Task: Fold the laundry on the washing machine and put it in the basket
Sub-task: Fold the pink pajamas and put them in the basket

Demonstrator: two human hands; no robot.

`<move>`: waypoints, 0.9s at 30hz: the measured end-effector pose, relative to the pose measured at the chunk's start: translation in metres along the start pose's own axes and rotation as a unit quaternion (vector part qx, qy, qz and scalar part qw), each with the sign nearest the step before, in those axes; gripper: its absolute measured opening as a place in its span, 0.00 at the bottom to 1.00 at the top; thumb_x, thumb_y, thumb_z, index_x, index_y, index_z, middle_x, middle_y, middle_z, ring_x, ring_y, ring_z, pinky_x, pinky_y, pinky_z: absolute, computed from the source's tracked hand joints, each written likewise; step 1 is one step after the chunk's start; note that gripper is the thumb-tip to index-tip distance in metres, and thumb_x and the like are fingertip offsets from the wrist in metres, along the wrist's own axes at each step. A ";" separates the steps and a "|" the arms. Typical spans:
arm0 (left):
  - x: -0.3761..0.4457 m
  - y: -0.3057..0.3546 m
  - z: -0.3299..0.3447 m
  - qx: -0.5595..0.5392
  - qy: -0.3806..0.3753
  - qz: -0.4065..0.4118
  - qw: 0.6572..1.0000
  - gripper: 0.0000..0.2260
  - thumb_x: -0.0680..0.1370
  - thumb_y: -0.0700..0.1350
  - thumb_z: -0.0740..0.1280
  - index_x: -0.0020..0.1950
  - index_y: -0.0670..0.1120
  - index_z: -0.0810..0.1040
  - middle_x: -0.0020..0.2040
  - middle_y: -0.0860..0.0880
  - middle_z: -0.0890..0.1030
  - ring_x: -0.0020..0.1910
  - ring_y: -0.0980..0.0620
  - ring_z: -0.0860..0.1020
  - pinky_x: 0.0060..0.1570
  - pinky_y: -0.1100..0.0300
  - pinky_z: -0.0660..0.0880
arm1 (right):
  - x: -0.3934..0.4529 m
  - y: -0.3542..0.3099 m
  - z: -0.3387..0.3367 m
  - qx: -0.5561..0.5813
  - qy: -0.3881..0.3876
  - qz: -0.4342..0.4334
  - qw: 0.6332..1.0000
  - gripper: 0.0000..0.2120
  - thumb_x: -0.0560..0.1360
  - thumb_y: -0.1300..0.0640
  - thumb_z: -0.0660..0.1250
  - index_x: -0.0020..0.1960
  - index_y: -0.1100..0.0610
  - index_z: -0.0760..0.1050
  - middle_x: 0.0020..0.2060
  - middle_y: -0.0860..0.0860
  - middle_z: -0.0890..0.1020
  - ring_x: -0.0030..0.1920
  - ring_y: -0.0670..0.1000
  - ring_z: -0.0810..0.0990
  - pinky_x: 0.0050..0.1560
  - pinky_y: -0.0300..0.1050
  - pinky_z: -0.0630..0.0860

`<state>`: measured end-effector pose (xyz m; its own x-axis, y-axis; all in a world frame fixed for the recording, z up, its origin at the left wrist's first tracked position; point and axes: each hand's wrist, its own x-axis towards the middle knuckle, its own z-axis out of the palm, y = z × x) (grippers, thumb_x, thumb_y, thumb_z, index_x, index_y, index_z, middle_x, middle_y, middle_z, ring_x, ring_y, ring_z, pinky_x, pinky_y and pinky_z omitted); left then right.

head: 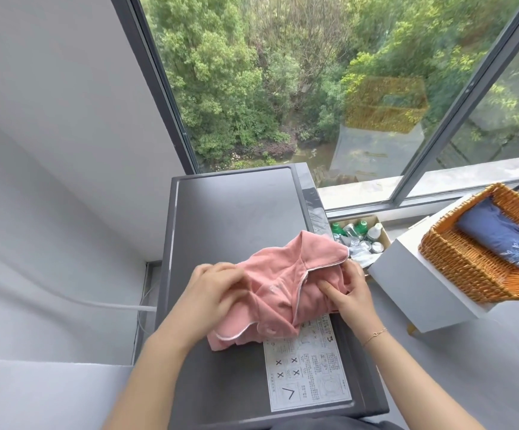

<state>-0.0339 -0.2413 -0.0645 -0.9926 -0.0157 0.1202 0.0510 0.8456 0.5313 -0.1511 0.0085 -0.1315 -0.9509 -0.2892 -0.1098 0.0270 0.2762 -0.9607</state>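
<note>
A pink garment (279,283) with white piping lies bunched on the dark grey top of the washing machine (233,212). My left hand (214,293) grips its left side, fingers closed into the cloth. My right hand (349,290) holds its right edge, thumb pressed on the fabric. To the right, a wicker basket (463,265) stands on a white box (419,290); a folded blue garment (500,237) with a pale leaf print lies inside it.
A white instruction sticker (307,370) is on the machine's near right part. A cardboard box of bottles (360,234) sits on the floor between machine and white box. A large window is behind, a grey wall at left.
</note>
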 end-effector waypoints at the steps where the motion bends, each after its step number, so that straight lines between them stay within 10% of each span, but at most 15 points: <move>1: 0.011 0.006 -0.005 0.001 -0.008 0.010 1.000 0.05 0.76 0.47 0.61 0.43 0.57 0.73 0.39 0.68 0.73 0.44 0.72 0.70 0.55 0.59 0.65 | 0.001 0.000 -0.001 -0.011 -0.006 -0.009 1.000 0.30 0.62 0.44 0.71 0.62 0.52 0.73 0.58 0.51 0.73 0.58 0.38 0.72 0.52 0.26 0.69; 9: 0.065 0.000 0.019 0.097 -0.056 0.034 0.993 0.06 0.75 0.43 0.62 0.42 0.50 0.77 0.40 0.58 0.78 0.45 0.53 0.74 0.55 0.52 0.67 | 0.009 -0.005 -0.009 -0.034 -0.057 -0.005 0.998 0.23 0.64 0.49 0.72 0.58 0.47 0.73 0.54 0.50 0.72 0.52 0.30 0.71 0.50 0.22 0.67; 16: 0.034 -0.008 0.032 0.086 0.071 -0.190 0.975 0.11 0.71 0.57 0.69 0.51 0.57 0.78 0.51 0.57 0.75 0.53 0.54 0.73 0.56 0.56 0.63 | 0.024 -0.021 -0.005 -0.006 -0.013 0.035 0.999 0.13 0.72 0.62 0.72 0.43 0.46 0.73 0.52 0.61 0.75 0.45 0.47 0.76 0.46 0.34 0.72; 21: -0.021 -0.004 0.007 -0.095 0.009 -0.434 0.896 0.24 0.69 0.62 0.72 0.58 0.54 0.68 0.55 0.53 0.71 0.56 0.52 0.73 0.59 0.53 0.70 | 0.026 -0.026 0.001 0.016 0.020 0.051 0.998 0.14 0.72 0.66 0.70 0.42 0.46 0.74 0.55 0.64 0.76 0.43 0.42 0.75 0.42 0.29 0.73; 27: -0.048 -0.002 0.021 -0.268 -0.105 -0.393 0.873 0.32 0.72 0.57 0.73 0.71 0.51 0.64 0.64 0.53 0.68 0.62 0.58 0.70 0.57 0.65 0.69 | 0.026 -0.020 0.008 0.020 0.041 0.089 0.995 0.13 0.72 0.70 0.67 0.37 0.52 0.74 0.52 0.67 0.78 0.44 0.52 0.75 0.45 0.40 0.72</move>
<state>0.0112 -0.2315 -0.0888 -0.7403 -0.3333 -0.5839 -0.6660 0.2454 0.7044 -0.1736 -0.0120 -0.1177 -0.9516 -0.1633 -0.2604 0.2085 0.2794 -0.9373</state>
